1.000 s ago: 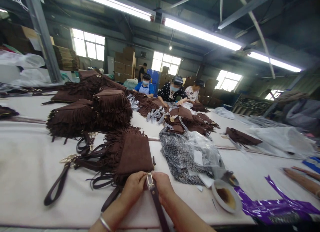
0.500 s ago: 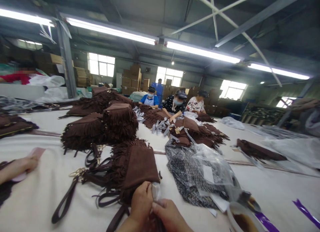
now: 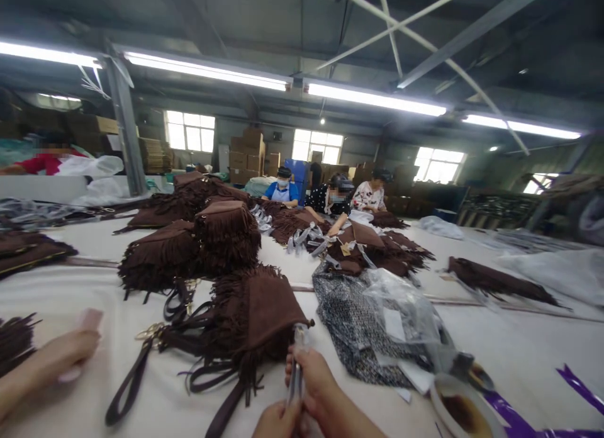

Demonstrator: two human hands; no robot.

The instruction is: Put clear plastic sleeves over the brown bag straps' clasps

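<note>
A brown fringed bag lies on the pale table just ahead of my hands. From its near right corner a narrow strap in clear plastic runs toward me. My right hand is closed around it close to the bag. Lower down, at the bottom edge of the picture, my left hand pinches the same plastic-covered strap; part of this hand is cut off. Dark wrist straps with gold clips spread out left of the bag.
Brown fringed bags are stacked behind. To the right lie a grey tweed piece under plastic, a cup of brown liquid and purple ribbon. At left, another person's hand holds a pink piece. Several co-workers sit across the table.
My left hand has moved from the bag's corner down along the strap toward me. My right hand has risen to the strap near the bag. The other person's hand has shifted right.
</note>
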